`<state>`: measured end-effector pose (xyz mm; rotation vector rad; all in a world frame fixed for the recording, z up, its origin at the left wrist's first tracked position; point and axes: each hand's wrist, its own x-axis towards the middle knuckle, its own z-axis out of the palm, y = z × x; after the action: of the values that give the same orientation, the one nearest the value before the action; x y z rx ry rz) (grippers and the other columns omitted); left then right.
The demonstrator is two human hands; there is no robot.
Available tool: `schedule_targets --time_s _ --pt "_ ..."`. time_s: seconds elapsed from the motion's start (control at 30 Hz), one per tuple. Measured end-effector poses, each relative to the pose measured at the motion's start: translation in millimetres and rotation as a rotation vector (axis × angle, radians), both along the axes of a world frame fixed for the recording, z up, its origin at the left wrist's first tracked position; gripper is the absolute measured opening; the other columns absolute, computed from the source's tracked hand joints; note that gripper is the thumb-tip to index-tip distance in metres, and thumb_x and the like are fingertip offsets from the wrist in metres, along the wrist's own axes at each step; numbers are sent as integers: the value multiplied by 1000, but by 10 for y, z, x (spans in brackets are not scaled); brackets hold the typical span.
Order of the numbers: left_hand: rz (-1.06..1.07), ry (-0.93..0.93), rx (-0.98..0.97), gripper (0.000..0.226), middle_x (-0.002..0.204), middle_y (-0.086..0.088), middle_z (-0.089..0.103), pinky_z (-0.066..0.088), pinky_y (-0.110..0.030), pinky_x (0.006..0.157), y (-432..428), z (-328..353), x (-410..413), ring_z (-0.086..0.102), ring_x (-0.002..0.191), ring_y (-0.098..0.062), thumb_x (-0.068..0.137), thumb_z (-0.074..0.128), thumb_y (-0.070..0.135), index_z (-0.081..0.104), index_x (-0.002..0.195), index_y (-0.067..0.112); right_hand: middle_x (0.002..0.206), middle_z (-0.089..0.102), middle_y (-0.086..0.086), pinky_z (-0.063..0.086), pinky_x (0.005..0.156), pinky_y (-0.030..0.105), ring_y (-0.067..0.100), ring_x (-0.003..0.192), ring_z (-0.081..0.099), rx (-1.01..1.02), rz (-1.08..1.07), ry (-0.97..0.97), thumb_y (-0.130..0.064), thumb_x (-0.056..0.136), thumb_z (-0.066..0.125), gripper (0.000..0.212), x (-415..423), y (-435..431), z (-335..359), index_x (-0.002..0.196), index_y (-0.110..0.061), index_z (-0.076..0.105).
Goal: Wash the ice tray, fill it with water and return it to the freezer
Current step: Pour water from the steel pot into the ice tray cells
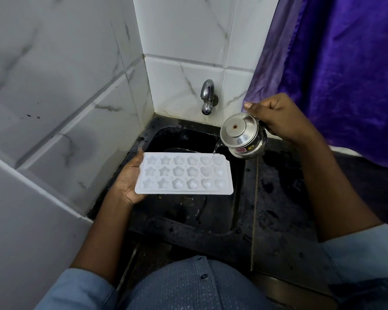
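Left hand [130, 179] grips the white ice tray [184, 174] by its left end, level over the dark sink [211, 220]; right hand [282, 118] holds a tilted steel pot [244, 136], water [215, 150] trickling into a far-right cell, tap [207, 97] behind

The steel pot [244, 139] has a red sticker [240, 150] and a round sticker [252, 147]. Their words are too small to read.

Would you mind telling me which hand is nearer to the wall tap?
Right. The right hand, gripping the steel pot, is just right of the tap; the left hand holds the ice tray lower down, over the sink.
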<state>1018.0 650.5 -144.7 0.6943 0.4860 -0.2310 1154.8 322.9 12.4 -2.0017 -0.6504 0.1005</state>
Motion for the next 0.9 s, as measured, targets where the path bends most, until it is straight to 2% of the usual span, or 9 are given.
schedule_targets --time_s 0.17,0.3,0.53,0.63,0.77,0.83,0.9 --pt "27 23 7 69 124 -24 74 65 -58 71 13 67 -34 77 102 -41 101 47 62 84 107 4 47 31 -7 29 44 11 6 39 25 -8 -9 9 -31 104 64 57 13 -17 -30 57 -10 39" --pt "70 45 39 70 117 -23 77 65 -56 66 49 89 -54 79 95 -39 103 45 61 85 98 4 52 30 4 28 44 12 7 40 24 -17 -9 -7 -31 103 64 57 4 -11 -24 60 -1 43" --pt "90 53 52 69 126 -24 74 65 -58 70 123 61 -78 77 101 -40 103 47 63 84 105 4 53 31 5 34 51 19 16 47 28 -33 20 -19 -31 103 66 57 43 20 -66 57 -7 41" --pt "92 48 46 69 127 -23 73 64 -60 75 163 51 -89 77 103 -40 102 48 63 84 107 4 48 29 -6 29 47 16 9 43 25 -31 12 -12 -28 103 65 58 43 33 -78 55 -12 36" --pt "89 34 44 68 133 -23 70 64 -61 78 208 57 -105 76 107 -41 101 49 63 71 131 6 48 29 -9 28 46 14 7 43 25 -21 6 5 -30 103 66 59 37 40 -74 54 -17 35" --pt "85 36 39 69 134 -24 70 64 -61 78 219 56 -106 76 108 -41 101 49 64 74 128 5 46 28 -11 28 46 14 6 41 24 -26 4 3 -29 103 65 60 35 47 -66 53 -19 34" --pt "85 44 34 70 133 -24 71 63 -62 78 230 52 -106 76 107 -41 101 49 64 81 115 4 46 28 -12 27 45 14 5 41 24 -22 4 2 -29 103 65 60 34 55 -58 52 -20 34"
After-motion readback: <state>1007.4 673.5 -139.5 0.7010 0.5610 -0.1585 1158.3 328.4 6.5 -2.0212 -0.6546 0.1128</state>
